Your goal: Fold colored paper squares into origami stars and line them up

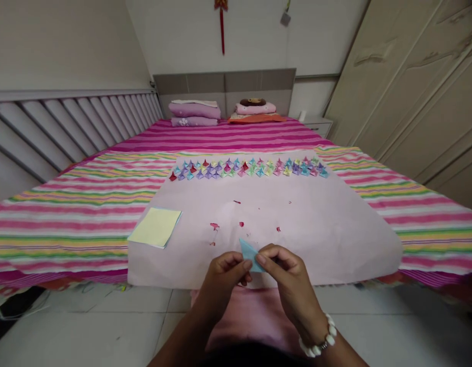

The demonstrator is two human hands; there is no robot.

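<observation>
Between both hands is a folded piece of light blue paper (250,253), pointed at its upper left end. My left hand (227,271) pinches its lower left side with thumb and fingers. On the right side of the paper, my right hand (284,265) grips it between thumb and curled fingers; a white bead bracelet circles that wrist. The hands hover over the front edge of a large pale pink sheet (316,229). A stack of square paper (155,227), pale yellow on top, lies to the left.
Rows of small colourful folded paper pieces (228,168) line the sheet's far side. Small red marks or scraps (241,224) dot its middle. The sheet lies on a striped bed (86,204), with folded bedding (193,112) at the headboard and a wardrobe (412,92) on the right.
</observation>
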